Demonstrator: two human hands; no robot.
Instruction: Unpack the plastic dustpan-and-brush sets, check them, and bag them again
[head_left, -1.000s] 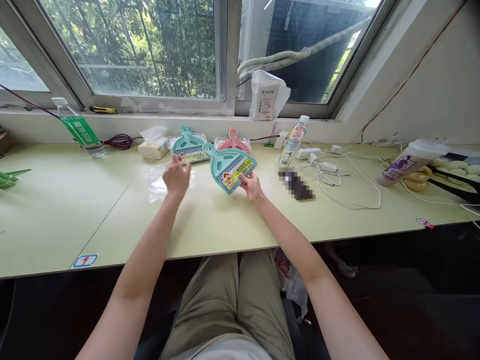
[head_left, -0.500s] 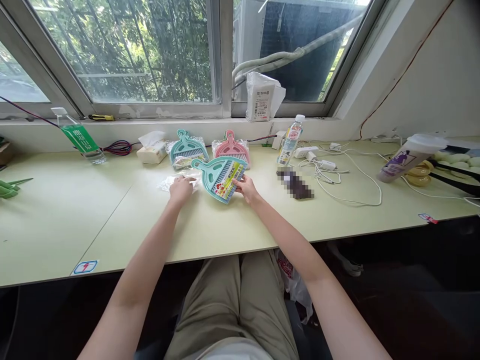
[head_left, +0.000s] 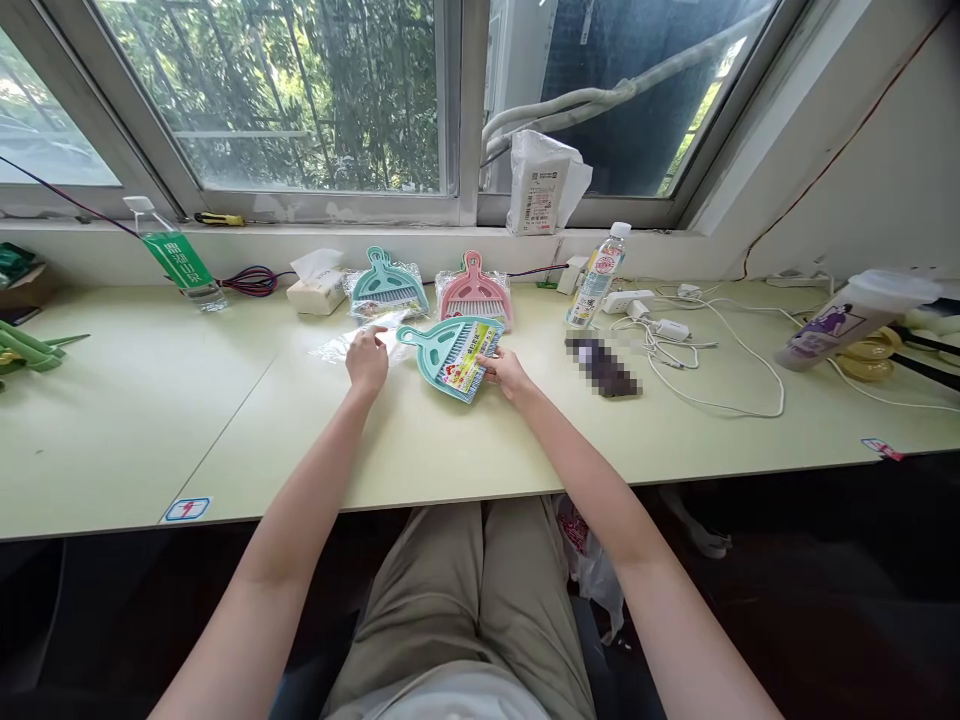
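Note:
My right hand [head_left: 507, 374] grips the right edge of a mint-green dustpan [head_left: 431, 349], which is tilted with its handle pointing left. A brush with a yellow printed label [head_left: 469, 360] sits in that dustpan. My left hand [head_left: 367, 360] is closed on a crumpled clear plastic bag [head_left: 334, 348], part of which stands up behind the fingers. Behind them lie two more dustpan sets in clear wrapping, a green dustpan [head_left: 381, 272] and a pink dustpan [head_left: 472, 275].
A tissue pack [head_left: 316, 284] and a green-labelled bottle [head_left: 180, 262] stand at the back left. Right of the dustpans are a drink bottle [head_left: 598, 275], a blurred dark object [head_left: 606, 368], white charging cables [head_left: 739, 412] and a tilted cup [head_left: 840, 322]. The table's front edge is close to my lap.
My left hand has raised part of the plastic bag slightly, and its fingers are more upright. The right hand keeps its hold on the dustpan. The view has shifted a little.

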